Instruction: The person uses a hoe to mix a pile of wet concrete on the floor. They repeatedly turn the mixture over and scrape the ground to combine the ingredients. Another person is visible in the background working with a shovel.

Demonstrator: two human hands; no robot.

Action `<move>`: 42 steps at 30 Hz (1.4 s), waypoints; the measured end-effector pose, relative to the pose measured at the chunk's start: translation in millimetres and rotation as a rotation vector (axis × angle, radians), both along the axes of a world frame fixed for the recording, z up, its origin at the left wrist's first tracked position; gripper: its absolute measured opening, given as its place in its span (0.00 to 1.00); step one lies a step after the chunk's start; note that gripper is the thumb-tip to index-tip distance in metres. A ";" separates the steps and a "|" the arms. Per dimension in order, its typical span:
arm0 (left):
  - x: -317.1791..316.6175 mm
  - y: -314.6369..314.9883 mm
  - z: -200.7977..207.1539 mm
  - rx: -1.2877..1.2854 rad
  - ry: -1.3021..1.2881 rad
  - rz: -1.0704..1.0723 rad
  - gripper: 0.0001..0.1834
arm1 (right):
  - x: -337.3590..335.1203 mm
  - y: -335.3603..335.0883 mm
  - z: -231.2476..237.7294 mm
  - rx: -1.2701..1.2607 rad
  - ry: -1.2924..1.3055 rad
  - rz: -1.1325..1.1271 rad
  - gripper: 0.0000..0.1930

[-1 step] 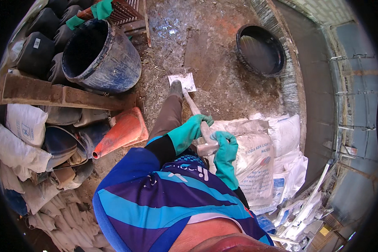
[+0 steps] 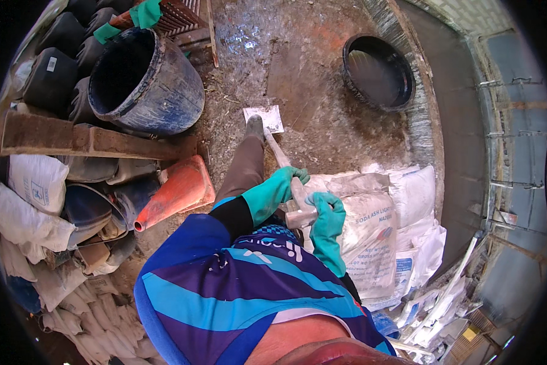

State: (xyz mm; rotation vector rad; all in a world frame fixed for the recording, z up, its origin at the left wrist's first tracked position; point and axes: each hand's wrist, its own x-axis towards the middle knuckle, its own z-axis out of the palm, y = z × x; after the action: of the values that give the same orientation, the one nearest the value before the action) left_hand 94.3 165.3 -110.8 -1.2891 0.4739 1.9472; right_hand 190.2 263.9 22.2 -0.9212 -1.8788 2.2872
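left of sacks (image 2: pixel 367 243) | my left hand (image 2: pixel 272 193) grips shovel (image 2: pixel 277 151) shaft, right hand (image 2: pixel 328 228) its crossbar (image 2: pixel 299 219): sound holds | likely stiff, heavyish

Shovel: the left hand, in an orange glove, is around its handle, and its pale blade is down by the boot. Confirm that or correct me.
The glove colour is wrong: the head view shows a teal-green glove on the left hand. It is around the handle of the shovel, and the pale blade is down by the boot.
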 end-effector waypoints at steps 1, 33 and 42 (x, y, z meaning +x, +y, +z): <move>-2.9 -9.3 -12.0 0.081 0.159 -0.099 0.06 | -5.7 -4.9 -2.4 0.000 0.017 0.003 0.02; 41.4 -118.6 30.7 0.237 0.353 -0.057 0.08 | 4.8 -94.5 -2.0 0.302 0.126 0.650 0.04; -16.0 -63.7 -22.0 0.116 0.121 0.066 0.09 | -43.0 -49.8 7.3 0.249 -0.023 0.547 0.03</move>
State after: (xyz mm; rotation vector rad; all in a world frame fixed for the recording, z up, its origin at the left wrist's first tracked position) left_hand 78.3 101.6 -132.8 -1.1315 0.3755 2.0842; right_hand 147.2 214.1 29.5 -0.4399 -2.6083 2.2004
